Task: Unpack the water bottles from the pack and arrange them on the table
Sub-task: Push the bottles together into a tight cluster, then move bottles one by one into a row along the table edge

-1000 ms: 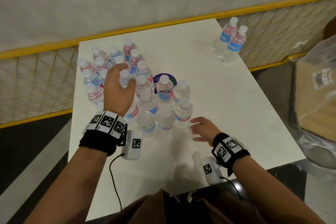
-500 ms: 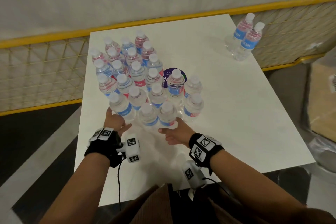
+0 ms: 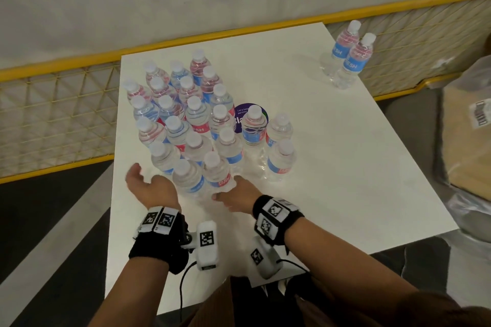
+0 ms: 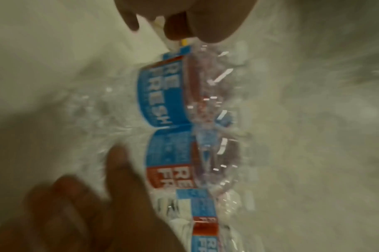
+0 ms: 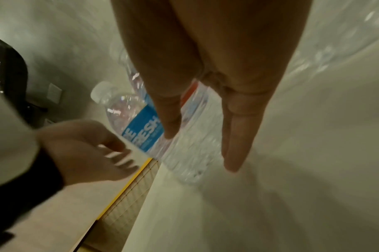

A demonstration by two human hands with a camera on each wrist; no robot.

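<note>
Several clear water bottles with white caps and blue or red labels stand in a tight group [image 3: 196, 119] on the white table [image 3: 345, 167]. My left hand [image 3: 144, 186] hovers at the group's front left corner with fingers spread, beside a front bottle [image 3: 187, 178] and holding nothing. My right hand [image 3: 228, 198] lies with straight fingers [image 5: 234, 136] against the base of the nearest bottle [image 3: 216, 172], whose blue label [image 5: 145, 129] shows in the right wrist view. The left wrist view is blurred and shows labelled bottles [image 4: 158, 95]. Two more bottles [image 3: 350, 58] stand at the far right corner.
A round purple sticker [image 3: 240, 114] lies on the table among the bottles. Crinkled clear film [image 3: 255, 162] sits around the front bottles. A yellow mesh fence [image 3: 53, 114] runs behind and left of the table. A plastic-wrapped cardboard box [image 3: 470, 135] stands to the right.
My left hand came down off the bottle tops to the group's front left corner. My right hand slid left to the base of the nearest bottle.
</note>
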